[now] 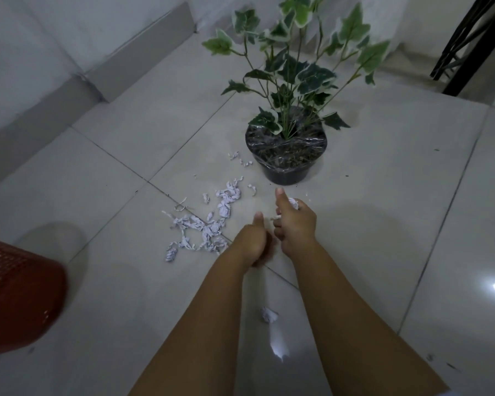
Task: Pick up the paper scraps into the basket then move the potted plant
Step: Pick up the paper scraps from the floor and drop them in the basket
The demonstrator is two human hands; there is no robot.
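Gathering paper scraps [205, 224]: right hand [295, 221] clenched on a wad; left hand [252, 241] curled, contents unclear. Carry both low to basket [17, 292], far left.

tiled floor [369, 195], paper scraps [206, 224], potted plant [286, 161], basket [20, 298]

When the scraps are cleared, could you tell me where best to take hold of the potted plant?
Probably by the black pot itself, both hands around its wall just under the rim, coming in low from the near side. The pot stands upright and narrows downward, so the rim should stop a slip. The leafy stems spread wide above and look too thin to lift by.
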